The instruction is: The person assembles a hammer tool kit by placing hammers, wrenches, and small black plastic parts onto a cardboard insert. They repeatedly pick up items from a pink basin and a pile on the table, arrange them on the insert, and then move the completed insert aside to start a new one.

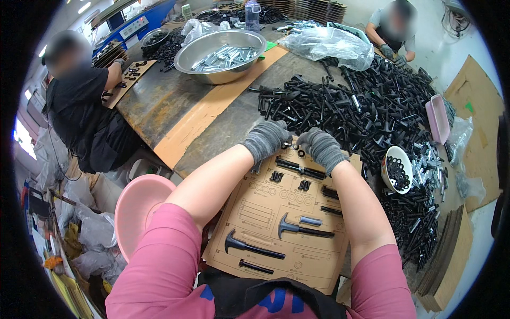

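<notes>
A brown cardboard insert card point(265, 212) with cut-out slots lies in front of me on the table. Black parts sit in its slots: two hammer-shaped pieces point(297, 227), a long rod point(300, 168) and short bolts point(276, 176). My left hand point(265, 139), in a grey knit glove, rests curled at the card's far edge. My right hand point(322, 148), gloved the same, is next to it, fingers bent down over a small black ring near the card's top edge. What either hand pinches is hidden by the gloves.
A big heap of black metal parts point(350, 106) covers the table beyond the card. A white bowl of black rings point(397, 169) stands right, a steel basin of silver parts point(220, 53) far left, a pink basin point(139, 207) below the table. Two other people work at the table's edges.
</notes>
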The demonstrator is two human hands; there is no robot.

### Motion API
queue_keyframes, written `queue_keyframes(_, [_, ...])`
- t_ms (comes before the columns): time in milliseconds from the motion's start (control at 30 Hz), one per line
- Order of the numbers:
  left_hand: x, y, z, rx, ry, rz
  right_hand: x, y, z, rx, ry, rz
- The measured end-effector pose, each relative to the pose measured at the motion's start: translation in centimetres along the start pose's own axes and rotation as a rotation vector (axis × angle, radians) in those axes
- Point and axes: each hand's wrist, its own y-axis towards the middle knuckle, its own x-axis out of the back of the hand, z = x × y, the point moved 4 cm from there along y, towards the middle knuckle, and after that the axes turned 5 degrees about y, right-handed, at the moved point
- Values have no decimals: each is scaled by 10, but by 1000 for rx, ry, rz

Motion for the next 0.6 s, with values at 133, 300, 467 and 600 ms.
queue_keyframes(133, [4, 6, -7, -49, 100, 91, -2, -5, 1, -337, 326, 168])
queue_keyframes(300, [3, 4, -6, -8, 125, 99, -19, 2, -4, 88, -90, -203])
queue_keyframes(467, [-20, 6, 2, 114, 89, 47, -26, 9, 8, -61, 42, -140])
queue_keyframes(600, [-14, 1, -4, 100, 94, 10, -19, -1, 20, -120, 122, -160])
